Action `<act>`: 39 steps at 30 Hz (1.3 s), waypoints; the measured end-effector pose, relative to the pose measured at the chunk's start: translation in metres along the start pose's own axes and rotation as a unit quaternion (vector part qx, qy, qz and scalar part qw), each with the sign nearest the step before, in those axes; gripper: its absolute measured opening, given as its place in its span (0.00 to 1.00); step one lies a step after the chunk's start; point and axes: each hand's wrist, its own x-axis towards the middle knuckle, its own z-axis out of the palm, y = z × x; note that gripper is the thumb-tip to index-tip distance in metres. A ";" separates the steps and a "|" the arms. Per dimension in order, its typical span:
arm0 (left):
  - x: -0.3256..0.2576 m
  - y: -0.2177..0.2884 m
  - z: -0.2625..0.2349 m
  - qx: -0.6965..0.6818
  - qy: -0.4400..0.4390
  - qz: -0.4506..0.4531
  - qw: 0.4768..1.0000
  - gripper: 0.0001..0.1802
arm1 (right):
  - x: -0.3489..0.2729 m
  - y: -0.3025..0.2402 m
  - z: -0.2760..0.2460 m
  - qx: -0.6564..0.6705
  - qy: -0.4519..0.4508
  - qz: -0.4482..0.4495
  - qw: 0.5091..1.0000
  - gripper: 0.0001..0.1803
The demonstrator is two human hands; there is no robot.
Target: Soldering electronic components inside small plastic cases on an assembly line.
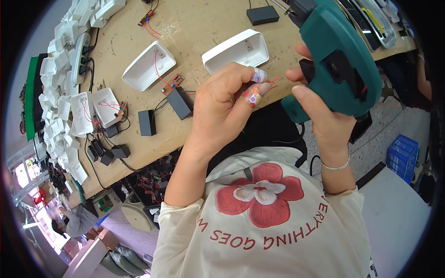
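My left hand [222, 102] is held above the table's near edge, thumb and forefinger pinched together. Patterned tape wraps both fingertips, and thin red wires [274, 79] stick out to the right from between them. My right hand [320, 102] grips a teal pistol-shaped power tool [345, 51] with a black trigger. Its dark nose and thin metal tip point up and to the left, away from the wires. Just beyond my left hand lies an open white plastic housing [241, 46]. Left of that hand, a small circuit board [174, 83] rests by a black block [180, 103].
Another white housing [148, 65] with a red wire lies to the left. Several black blocks [147, 123] with cables sit near the front edge. White housings [60, 74] pile up along the far left. A tray [378, 23] stands at the back right, a blue crate [402, 157] on the floor.
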 end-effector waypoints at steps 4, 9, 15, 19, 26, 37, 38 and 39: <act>-0.001 0.000 0.000 -0.097 -0.017 -0.089 0.991 0.05 | -0.005 0.001 0.000 -0.113 -0.040 -0.091 0.989 0.30; -0.001 0.007 0.001 -0.261 -0.017 -0.169 0.950 0.07 | -0.010 0.006 0.007 -0.223 -0.034 -0.158 0.961 0.23; -0.003 0.006 -0.002 -0.256 -0.041 -0.169 0.951 0.06 | -0.012 -0.002 0.013 -0.344 -0.024 -0.127 0.930 0.21; -0.004 0.005 -0.002 -0.223 -0.049 -0.161 0.960 0.07 | -0.015 0.005 0.012 -0.311 -0.017 -0.138 0.940 0.21; -0.003 -0.007 -0.006 -0.187 -0.060 -0.033 0.980 0.06 | -0.009 -0.006 0.011 -0.299 -0.031 -0.136 0.944 0.22; 0.002 -0.005 -0.001 -0.013 0.029 0.032 0.999 0.06 | -0.004 -0.003 0.000 -0.064 0.065 -0.065 0.994 0.24; 0.004 -0.009 0.000 0.011 0.063 0.078 0.995 0.07 | -0.005 -0.004 -0.004 -0.063 0.065 -0.065 0.994 0.24; 0.006 -0.010 0.000 0.012 0.063 0.078 0.995 0.07 | -0.006 -0.006 -0.008 -0.053 0.066 -0.060 0.995 0.25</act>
